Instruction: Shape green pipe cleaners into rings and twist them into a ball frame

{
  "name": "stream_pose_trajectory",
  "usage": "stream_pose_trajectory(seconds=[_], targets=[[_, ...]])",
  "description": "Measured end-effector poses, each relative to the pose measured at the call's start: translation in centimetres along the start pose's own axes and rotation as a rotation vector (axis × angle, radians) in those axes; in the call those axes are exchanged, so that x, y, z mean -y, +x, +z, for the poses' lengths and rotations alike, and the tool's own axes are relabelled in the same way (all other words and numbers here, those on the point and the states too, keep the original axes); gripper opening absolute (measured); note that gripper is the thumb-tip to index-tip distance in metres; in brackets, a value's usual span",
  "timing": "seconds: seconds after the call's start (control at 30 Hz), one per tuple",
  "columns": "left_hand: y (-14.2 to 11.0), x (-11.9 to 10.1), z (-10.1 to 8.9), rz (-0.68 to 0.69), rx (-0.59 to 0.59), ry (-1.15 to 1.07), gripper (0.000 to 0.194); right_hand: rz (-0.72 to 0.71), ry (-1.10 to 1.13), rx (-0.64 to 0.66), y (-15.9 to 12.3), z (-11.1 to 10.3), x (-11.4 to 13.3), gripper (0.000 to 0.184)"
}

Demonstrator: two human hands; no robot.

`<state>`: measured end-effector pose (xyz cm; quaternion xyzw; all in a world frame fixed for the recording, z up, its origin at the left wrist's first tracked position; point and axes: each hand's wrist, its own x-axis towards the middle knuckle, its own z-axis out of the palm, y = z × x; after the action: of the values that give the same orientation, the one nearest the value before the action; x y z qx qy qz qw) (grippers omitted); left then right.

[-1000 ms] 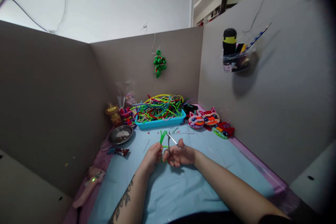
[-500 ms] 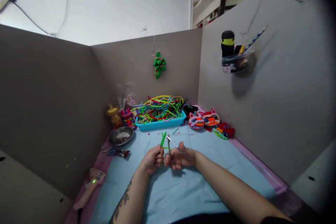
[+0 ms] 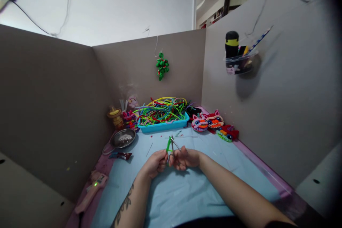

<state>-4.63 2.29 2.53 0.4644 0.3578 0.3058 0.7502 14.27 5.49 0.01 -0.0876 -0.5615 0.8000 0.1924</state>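
Since the earlier frame, the scissors (image 3: pixel 175 144) are swinging narrower, their handles sitting closer tog., and the green chenille stems (image 3: pixel 168 145) are leaning over toward the blades. For the work in hand, prob. means the blades are now bearing on the stem tips; can't tell if they're actually cutting.

L hand (image 3: pixel 157 162) is pinching the stems, fingers curled tight, w/ the bunch standing up out of the grip. R hand (image 3: pixel 186 158) is holding the scissors, palm turned up, fingers in or about the loops; exact finger placement is too small to tell. The two hands are nearly meeting, w/ a green strand running across btwn them. Both are hovering over the blue cloth (image 3: pixel 187 196).

Just beyond, a thin rod (image 3: pixel 149 149) is lying on the cloth, L of the stems, w/ small red & green scraps farther back. A crumpled packet (image 3: pixel 124 155) and a metal dish (image 3: pixel 114 139) w/ white bits are sitting off to the L. At the back, a turquoise tray (image 3: pixel 164 127) is holding a tangled pile of multicolored chenille stems (image 3: pixel 162 111); fuzzy animal-face pieces (image 3: pixel 199 123) are resting to its R. A green leafy ornament (image 3: pixel 162 66) is hanging above. These surroundings are staying put vs. the earlier frame.
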Motion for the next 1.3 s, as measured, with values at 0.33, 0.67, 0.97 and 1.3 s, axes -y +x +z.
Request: stream_pose_trajectory(seconds=[0.33,0.67,0.97,1.3], targets=[[0.4,0.1,1.2,0.142,-0.16,0.266,0.038,0.032,0.1,-0.018,-0.1,-1.1,-0.7,0.085],[1.1,0.7,1.4,0.241,-0.264,0.318,0.037,-0.041,0.108,-0.198,0.7,-1.3,-2.0,0.081],[1.7,1.7,0.5,0.235,-0.304,0.351,0.037,-0.104,0.144,-0.184,0.9,-1.1,-1.8,0.064],[1.7,1.4,-0.3,0.161,-0.224,-0.085,0.036,-0.329,0.256,-0.786,-2.9,-5.6,2.5,0.04]])
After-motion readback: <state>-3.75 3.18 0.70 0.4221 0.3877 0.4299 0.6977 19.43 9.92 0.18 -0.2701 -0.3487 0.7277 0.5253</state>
